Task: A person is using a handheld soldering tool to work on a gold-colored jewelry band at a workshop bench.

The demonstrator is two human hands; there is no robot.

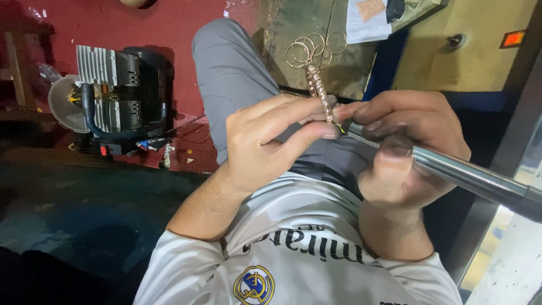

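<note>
hands [339, 147] crowded together over lap, workbench [316, 62] close ahead, compressor [121, 93] left — open floor between

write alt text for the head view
The left hand pinches a studded gold bangle while the right hand presses a metal handpiece tip against it. More bangles hang beyond; a compressor sits on the red floor.

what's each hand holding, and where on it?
Left hand: stack of thin gold-coloured bangles, pinched at its near end. Right hand: silver metal handpiece tool, gripped near its tip.
</note>
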